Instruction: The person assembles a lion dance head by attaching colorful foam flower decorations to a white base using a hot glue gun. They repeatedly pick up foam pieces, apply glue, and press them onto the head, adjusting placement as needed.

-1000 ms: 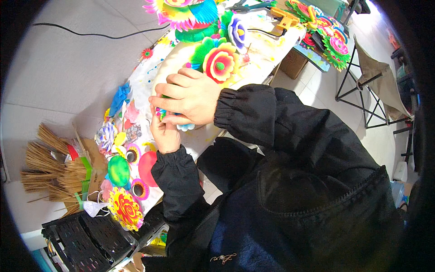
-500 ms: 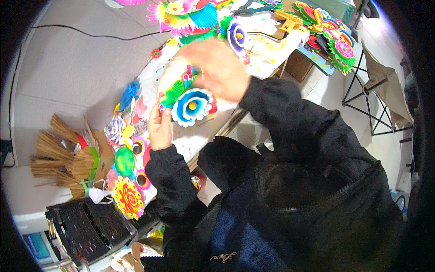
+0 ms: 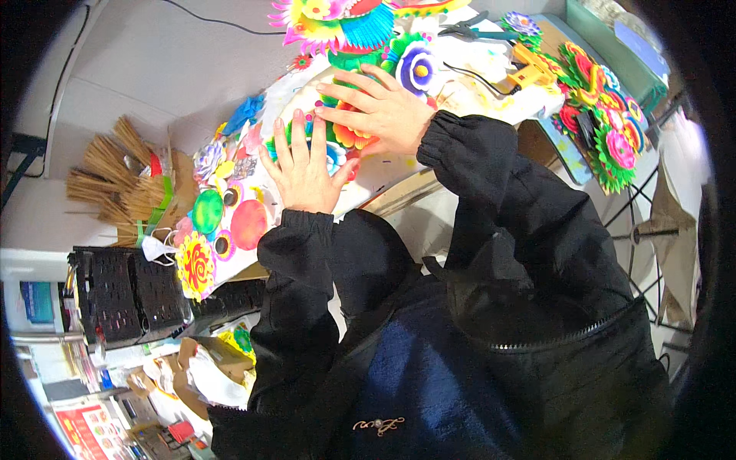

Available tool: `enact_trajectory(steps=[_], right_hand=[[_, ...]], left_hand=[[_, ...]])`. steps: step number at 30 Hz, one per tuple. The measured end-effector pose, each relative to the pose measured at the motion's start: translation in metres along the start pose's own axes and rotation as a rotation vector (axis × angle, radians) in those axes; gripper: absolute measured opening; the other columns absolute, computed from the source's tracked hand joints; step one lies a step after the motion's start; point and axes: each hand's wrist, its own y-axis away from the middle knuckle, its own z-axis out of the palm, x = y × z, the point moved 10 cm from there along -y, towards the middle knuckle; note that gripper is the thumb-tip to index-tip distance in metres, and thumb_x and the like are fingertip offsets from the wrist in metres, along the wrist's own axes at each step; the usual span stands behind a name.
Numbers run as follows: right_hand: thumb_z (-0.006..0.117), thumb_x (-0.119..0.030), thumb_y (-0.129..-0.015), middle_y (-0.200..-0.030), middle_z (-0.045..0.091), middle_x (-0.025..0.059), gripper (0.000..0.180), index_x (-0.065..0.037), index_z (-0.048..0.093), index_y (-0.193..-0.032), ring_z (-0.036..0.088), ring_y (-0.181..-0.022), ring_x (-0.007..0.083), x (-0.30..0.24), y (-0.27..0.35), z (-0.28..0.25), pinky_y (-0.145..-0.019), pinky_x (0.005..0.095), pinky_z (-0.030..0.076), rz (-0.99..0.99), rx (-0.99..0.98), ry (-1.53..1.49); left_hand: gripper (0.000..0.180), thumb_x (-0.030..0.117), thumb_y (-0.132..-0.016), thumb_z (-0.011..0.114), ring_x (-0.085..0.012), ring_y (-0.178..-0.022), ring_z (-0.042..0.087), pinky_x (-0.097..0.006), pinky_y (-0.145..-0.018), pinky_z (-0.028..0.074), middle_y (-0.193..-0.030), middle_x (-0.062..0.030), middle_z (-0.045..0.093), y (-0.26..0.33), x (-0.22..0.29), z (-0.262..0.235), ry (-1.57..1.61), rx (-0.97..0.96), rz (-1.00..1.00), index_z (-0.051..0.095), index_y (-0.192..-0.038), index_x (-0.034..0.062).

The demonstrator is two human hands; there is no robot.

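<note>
The white table (image 3: 395, 169) carries a yellow tool (image 3: 530, 70), green disc (image 3: 208, 211) and red disc (image 3: 249, 224).

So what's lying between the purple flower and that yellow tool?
In the head view, a black cord curves across the stained white tabletop between the purple flower and the yellow tool.

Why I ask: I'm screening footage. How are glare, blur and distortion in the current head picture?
In the head view, glare bleaches parts of the white tabletop; the head view shows the left hand and right hand without obvious motion blur; toward the head view's rim, straight edges bend and corners go black.
</note>
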Motion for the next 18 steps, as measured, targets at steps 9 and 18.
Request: enact_trajectory(steps=[9, 18], right_hand=[[0.08, -0.033, -0.059, -0.137, 0.044, 0.0059, 0.081, -0.022, 0.047, -0.132, 0.038, -0.131, 0.0269, 0.009, 0.004, 0.004, -0.099, 0.0443, 0.038, -0.006, 0.047, -0.076], [0.081, -0.036, -0.054, -0.136, 0.043, 0.0063, 0.089, -0.022, 0.045, -0.134, 0.038, -0.132, 0.0274, 0.013, 0.006, 0.006, -0.102, 0.0417, 0.036, 0.037, 0.003, -0.098]], left_hand=[[0.079, 0.056, -0.069, 0.07, -0.0309, -0.136, 0.029, -0.057, -0.106, 0.024, -0.141, -0.0075, 0.04, -0.003, -0.005, 0.011, -0.06, -0.022, -0.07, 0.048, -0.134, 0.0159], [0.084, 0.055, -0.069, 0.073, -0.0341, -0.137, 0.026, -0.056, -0.105, 0.025, -0.141, -0.0141, 0.038, -0.007, 0.0, 0.007, -0.073, -0.002, -0.027, 0.044, -0.133, 0.0086]])
